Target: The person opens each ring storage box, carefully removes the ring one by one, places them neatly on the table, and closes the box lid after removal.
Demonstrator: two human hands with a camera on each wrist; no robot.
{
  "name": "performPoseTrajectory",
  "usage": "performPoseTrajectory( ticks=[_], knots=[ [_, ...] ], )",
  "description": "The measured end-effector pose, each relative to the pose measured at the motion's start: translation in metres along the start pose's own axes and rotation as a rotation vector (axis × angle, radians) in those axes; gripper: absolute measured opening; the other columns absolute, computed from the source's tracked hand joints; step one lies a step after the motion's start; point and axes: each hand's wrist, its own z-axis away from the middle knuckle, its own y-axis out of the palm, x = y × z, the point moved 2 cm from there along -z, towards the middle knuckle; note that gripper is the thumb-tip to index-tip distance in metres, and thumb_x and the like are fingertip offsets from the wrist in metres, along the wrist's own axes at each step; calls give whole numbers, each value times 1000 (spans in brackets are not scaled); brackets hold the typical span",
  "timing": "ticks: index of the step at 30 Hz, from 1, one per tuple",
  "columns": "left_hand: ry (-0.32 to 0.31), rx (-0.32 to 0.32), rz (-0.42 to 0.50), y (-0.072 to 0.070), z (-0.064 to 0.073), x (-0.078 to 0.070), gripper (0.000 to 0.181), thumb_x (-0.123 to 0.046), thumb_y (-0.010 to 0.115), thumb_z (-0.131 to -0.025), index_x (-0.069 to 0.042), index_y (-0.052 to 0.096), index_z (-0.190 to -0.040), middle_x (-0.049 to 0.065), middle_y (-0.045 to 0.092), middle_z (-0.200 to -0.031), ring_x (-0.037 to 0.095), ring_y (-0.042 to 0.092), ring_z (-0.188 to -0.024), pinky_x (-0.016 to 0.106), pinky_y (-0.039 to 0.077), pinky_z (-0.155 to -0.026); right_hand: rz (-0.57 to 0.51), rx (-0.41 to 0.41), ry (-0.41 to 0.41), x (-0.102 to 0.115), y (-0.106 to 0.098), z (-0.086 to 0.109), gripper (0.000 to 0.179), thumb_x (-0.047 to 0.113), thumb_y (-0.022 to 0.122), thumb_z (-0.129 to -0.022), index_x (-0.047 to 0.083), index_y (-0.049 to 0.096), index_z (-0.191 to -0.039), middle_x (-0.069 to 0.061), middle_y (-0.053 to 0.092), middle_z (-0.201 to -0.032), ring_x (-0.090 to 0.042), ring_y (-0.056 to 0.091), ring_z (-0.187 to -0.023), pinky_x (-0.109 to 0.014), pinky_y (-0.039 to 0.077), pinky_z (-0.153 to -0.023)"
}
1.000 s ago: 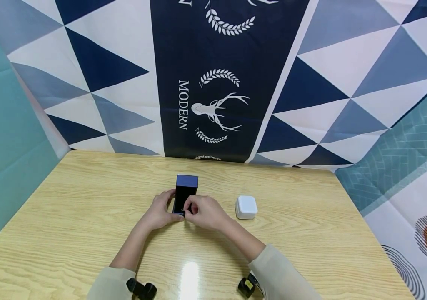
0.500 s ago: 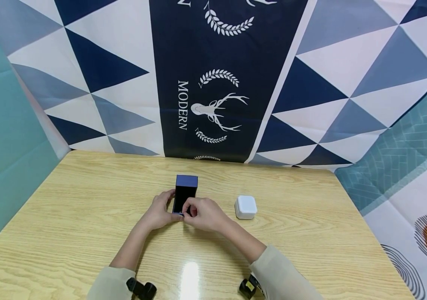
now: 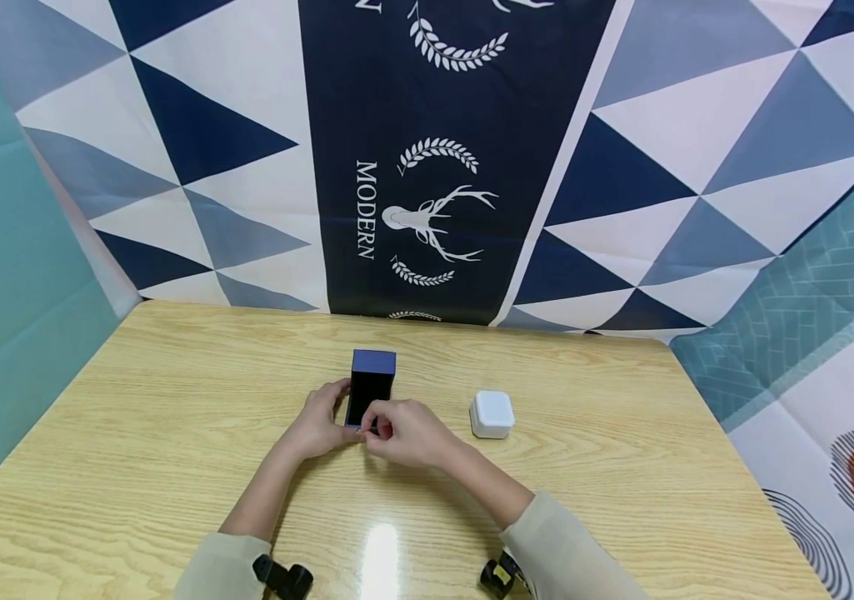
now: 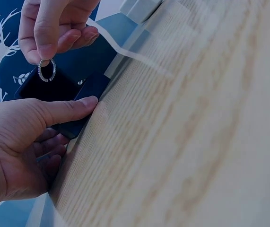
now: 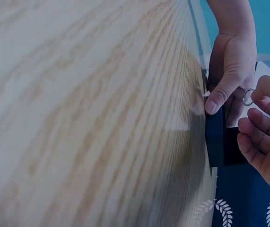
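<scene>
A dark blue ring box [image 3: 374, 362] stands open on the table, its lid raised at the back. My left hand [image 3: 322, 422] holds it from the left, with the thumb [image 4: 78, 108] across its front edge and the fingers along its side. My right hand [image 3: 407, 433] pinches a ring [image 4: 40, 74] between thumb and forefinger, just over the front of the box. The ring is silvery and set with small sparkling stones; it hangs upright beneath the fingertips in the left wrist view. The right hand covers part of the box's inside in the head view.
A small white box with rounded corners [image 3: 492, 415] sits to the right of the hands on the wooden table [image 3: 584, 467]. Behind the table's far edge hangs a patterned cloth [image 3: 247, 208]. A black wrist camera [image 3: 284, 577] is on the left sleeve.
My right hand has shifted slightly left and toward me with the ring, from over the box's inside to its front edge. The left hand and the box have stayed put.
</scene>
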Motion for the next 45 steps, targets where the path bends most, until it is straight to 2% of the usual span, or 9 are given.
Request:
performPoseTrajectory(
  ticks=[11,23,32,45],
  knots=[
    [2,-5,-20,0,0,2,81,-16,78,-76,-1,34,-143,19,45,-137,34,37,-123,48,43,-96,-10,16,-27,2,0,2,7,16,62,-84,15,63,-91,11,50,-62,1,39,-51,-14,35,-53],
    [13,-10,9,1,-1,2,79,-12,77,-76,2,35,-142,21,44,-138,36,34,-126,48,40,-100,10,29,-54,6,4,2,6,16,62,-84,15,63,-89,12,50,-62,2,40,-53,-13,36,-54],
    [15,-11,8,0,-1,2,80,-14,77,-76,2,34,-142,21,43,-138,36,35,-126,49,39,-101,0,61,-54,5,7,2,6,16,61,-85,16,63,-90,12,49,-61,2,39,-52,-13,35,-54],
    [7,-15,7,1,1,0,76,-8,73,-78,3,34,-142,21,44,-138,35,37,-125,49,40,-100,25,95,-63,8,13,2,7,16,60,-85,18,64,-91,12,50,-63,2,40,-54,-13,36,-55]
  ],
)
